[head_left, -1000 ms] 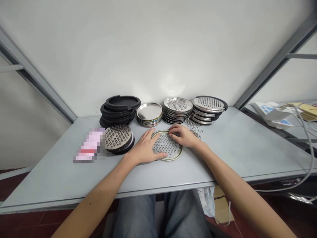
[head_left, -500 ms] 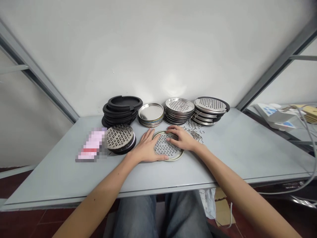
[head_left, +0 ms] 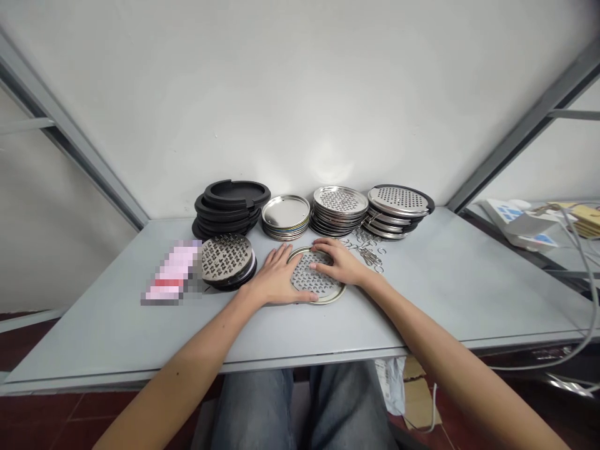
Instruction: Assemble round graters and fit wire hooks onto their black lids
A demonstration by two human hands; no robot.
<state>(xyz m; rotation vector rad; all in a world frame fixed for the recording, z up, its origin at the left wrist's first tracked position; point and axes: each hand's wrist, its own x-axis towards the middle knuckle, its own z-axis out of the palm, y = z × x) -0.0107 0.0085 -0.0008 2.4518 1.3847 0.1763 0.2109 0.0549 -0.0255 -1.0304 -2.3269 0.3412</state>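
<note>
A round metal grater plate [head_left: 312, 279] with raised teeth lies flat on the table inside a pale metal rim. My left hand [head_left: 274, 278] holds it at the left side, the thumb along the near rim and the fingers reaching toward the far left edge. From the right, my right hand [head_left: 342, 262] holds the far rim, its fingers bent over the edge and its thumb on the toothed face. Just left of my left hand is a short stack of dark grater discs [head_left: 227, 259]. Several metal rings [head_left: 370, 255] lie loose beyond my right hand.
Along the wall stand black rings [head_left: 225, 215], plain metal discs [head_left: 285, 212], grater plates [head_left: 340, 200] and graters in black frames [head_left: 400, 199], all stacked. A blurred pink item [head_left: 171, 272] lies at left. Boxes [head_left: 518, 222] and a cable [head_left: 593, 300] are at right.
Both hands keep their hold on the grater plate. The right fingers and thumb have shifted very slightly left; the view has moved a little.
</note>
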